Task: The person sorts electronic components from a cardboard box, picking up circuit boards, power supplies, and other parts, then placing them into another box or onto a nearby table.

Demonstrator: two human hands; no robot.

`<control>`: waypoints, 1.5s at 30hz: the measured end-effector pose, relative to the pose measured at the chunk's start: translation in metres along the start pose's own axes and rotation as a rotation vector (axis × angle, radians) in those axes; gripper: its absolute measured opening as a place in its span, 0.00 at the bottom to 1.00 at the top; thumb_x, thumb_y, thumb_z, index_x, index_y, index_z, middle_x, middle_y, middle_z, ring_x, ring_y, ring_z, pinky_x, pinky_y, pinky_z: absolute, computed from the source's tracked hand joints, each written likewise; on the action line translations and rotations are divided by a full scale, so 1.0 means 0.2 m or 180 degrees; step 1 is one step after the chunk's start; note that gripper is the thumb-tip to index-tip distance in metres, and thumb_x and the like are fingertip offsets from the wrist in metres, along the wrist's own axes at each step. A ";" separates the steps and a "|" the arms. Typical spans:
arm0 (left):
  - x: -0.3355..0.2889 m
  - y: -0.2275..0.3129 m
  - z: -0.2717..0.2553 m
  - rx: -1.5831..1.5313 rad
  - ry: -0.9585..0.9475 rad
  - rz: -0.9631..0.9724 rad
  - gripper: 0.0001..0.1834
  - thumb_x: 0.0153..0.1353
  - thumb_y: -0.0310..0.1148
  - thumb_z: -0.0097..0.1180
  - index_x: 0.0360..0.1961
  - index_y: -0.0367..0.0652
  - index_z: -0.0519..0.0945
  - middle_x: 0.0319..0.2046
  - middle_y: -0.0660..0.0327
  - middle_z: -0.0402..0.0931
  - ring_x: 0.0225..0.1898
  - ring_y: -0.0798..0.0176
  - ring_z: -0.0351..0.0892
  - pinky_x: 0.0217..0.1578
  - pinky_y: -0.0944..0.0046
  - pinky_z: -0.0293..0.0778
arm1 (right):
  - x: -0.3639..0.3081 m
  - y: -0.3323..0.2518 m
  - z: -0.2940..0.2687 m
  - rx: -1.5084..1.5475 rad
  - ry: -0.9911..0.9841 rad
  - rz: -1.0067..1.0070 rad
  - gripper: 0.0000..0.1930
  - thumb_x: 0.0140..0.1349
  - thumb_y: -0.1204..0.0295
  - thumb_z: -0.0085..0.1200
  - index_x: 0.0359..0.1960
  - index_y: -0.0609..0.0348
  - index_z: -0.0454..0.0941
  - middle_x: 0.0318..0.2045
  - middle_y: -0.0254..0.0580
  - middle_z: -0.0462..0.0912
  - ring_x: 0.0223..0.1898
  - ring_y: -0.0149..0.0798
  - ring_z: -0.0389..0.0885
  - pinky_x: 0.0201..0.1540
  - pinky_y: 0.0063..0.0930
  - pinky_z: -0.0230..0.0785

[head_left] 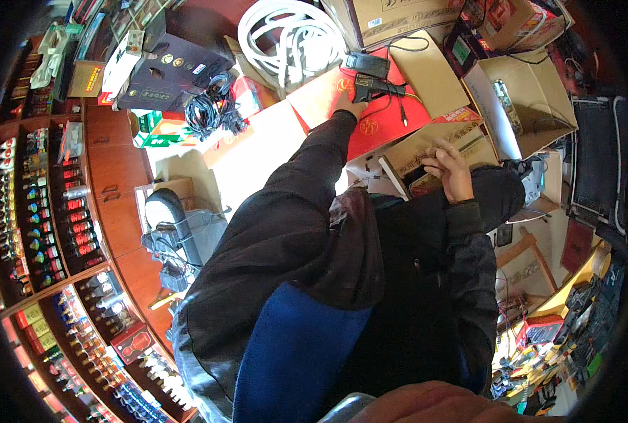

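Observation:
At the far middle, my left hand reaches over a red box. Its fingers are closed around a black pistol-shaped device, partly hidden where they grip it. Just beyond the device is a black block; whether the two are joined I cannot tell. A thin black cable with a plug hangs over the red lid. My right hand hovers above an open cardboard box, its fingers loosely bent and apart, holding nothing.
Coiled white hose lies beyond the red box. Bundled black cables sit left, near a large dark box. On the right stands an open carton. Shelves of bottles line the left; tools crowd the lower right.

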State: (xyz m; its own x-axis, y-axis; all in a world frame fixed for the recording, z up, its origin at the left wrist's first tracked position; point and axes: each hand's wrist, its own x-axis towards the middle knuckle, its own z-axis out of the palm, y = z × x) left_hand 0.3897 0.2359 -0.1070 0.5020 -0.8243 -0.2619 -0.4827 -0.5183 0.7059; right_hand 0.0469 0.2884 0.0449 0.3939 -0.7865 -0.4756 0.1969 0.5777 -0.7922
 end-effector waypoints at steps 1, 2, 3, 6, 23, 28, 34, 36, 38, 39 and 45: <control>0.04 0.01 0.04 -0.0010 -0.0074 -0.0094 0.49 0.48 0.43 0.77 0.67 0.29 0.67 0.59 0.39 0.77 0.60 0.44 0.77 0.61 0.55 0.72 | 0.01 0.00 0.00 0.0018 0.0025 0.0003 0.25 0.71 0.65 0.55 0.66 0.64 0.69 0.52 0.46 0.81 0.48 0.39 0.84 0.51 0.32 0.77; 0.07 0.02 0.08 -0.0035 -0.0148 -0.0198 0.50 0.48 0.42 0.77 0.67 0.29 0.67 0.58 0.39 0.77 0.60 0.44 0.78 0.61 0.55 0.72 | 0.01 0.01 -0.01 -0.0007 0.0045 -0.0012 0.25 0.71 0.65 0.55 0.66 0.63 0.69 0.52 0.48 0.81 0.48 0.40 0.84 0.51 0.33 0.77; 0.11 0.01 0.12 -0.0061 -0.0251 -0.0332 0.50 0.47 0.41 0.78 0.68 0.30 0.66 0.58 0.40 0.77 0.60 0.44 0.78 0.60 0.55 0.72 | 0.02 0.01 -0.01 -0.0015 0.0038 -0.0004 0.25 0.71 0.65 0.55 0.66 0.63 0.70 0.52 0.48 0.81 0.48 0.41 0.84 0.51 0.33 0.77; 0.17 -0.03 0.20 0.0161 -0.0202 -0.0210 0.40 0.48 0.35 0.75 0.60 0.31 0.71 0.50 0.43 0.81 0.52 0.46 0.82 0.54 0.55 0.76 | 0.02 0.02 -0.01 0.0040 0.0046 0.0030 0.25 0.71 0.65 0.55 0.66 0.61 0.70 0.53 0.48 0.81 0.48 0.41 0.84 0.51 0.33 0.77; -0.45 0.04 -0.18 0.0353 -0.0504 -0.0106 0.25 0.52 0.42 0.66 0.44 0.33 0.81 0.42 0.38 0.83 0.47 0.37 0.83 0.49 0.46 0.79 | 0.14 0.04 -0.01 -0.0109 -0.0063 0.0350 0.22 0.72 0.66 0.53 0.65 0.59 0.72 0.51 0.44 0.82 0.49 0.40 0.84 0.51 0.33 0.77; -0.77 -0.15 -0.11 -0.0369 -0.0579 -0.0593 0.26 0.54 0.37 0.65 0.50 0.32 0.74 0.40 0.38 0.83 0.46 0.38 0.84 0.48 0.49 0.77 | 0.12 0.03 0.00 -0.0023 -0.0124 0.0277 0.21 0.71 0.67 0.54 0.63 0.60 0.74 0.51 0.44 0.81 0.50 0.41 0.85 0.52 0.33 0.76; -0.82 -0.15 -0.15 0.0213 -0.0924 -0.0747 0.33 0.52 0.38 0.69 0.55 0.32 0.71 0.48 0.37 0.79 0.51 0.37 0.80 0.53 0.47 0.76 | 0.12 0.02 0.02 -0.0140 0.0051 0.0325 0.20 0.71 0.68 0.54 0.63 0.62 0.74 0.52 0.47 0.81 0.49 0.41 0.85 0.52 0.32 0.76; -0.73 -0.10 -0.20 0.0851 -0.0992 -0.0470 0.36 0.49 0.41 0.72 0.55 0.32 0.73 0.48 0.39 0.80 0.50 0.37 0.80 0.54 0.47 0.75 | 0.12 0.01 0.02 -0.0142 0.0007 0.0378 0.22 0.72 0.66 0.53 0.64 0.61 0.72 0.53 0.45 0.80 0.49 0.40 0.84 0.53 0.32 0.75; -0.64 -0.04 -0.23 0.0982 -0.0603 -0.0068 0.36 0.50 0.42 0.71 0.57 0.35 0.73 0.53 0.41 0.74 0.57 0.37 0.74 0.58 0.45 0.73 | 0.12 0.02 0.02 -0.0130 0.0008 0.0400 0.23 0.72 0.66 0.52 0.65 0.61 0.72 0.52 0.44 0.80 0.49 0.40 0.84 0.53 0.32 0.75; -0.59 -0.02 -0.24 0.1041 -0.0421 0.0135 0.36 0.51 0.43 0.70 0.59 0.37 0.73 0.55 0.42 0.71 0.61 0.37 0.71 0.59 0.45 0.72 | 0.12 0.02 0.01 -0.0118 0.0036 0.0402 0.22 0.72 0.66 0.52 0.65 0.61 0.72 0.52 0.43 0.81 0.49 0.40 0.84 0.52 0.32 0.75; -0.08 0.13 -0.07 0.1178 -0.0038 0.1044 0.30 0.54 0.37 0.64 0.59 0.41 0.76 0.59 0.44 0.71 0.61 0.37 0.70 0.61 0.45 0.71 | 0.13 0.04 0.01 0.0005 0.0064 0.0430 0.21 0.70 0.67 0.55 0.62 0.61 0.74 0.51 0.45 0.82 0.45 0.38 0.84 0.50 0.31 0.77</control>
State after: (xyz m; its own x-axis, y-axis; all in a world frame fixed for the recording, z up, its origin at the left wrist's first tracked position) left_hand 0.3788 0.2395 -0.0750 0.2739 -0.9589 -0.0740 -0.8374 -0.2756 0.4720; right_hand 0.0597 0.2735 0.0263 0.3988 -0.7059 -0.5854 0.1449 0.6789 -0.7198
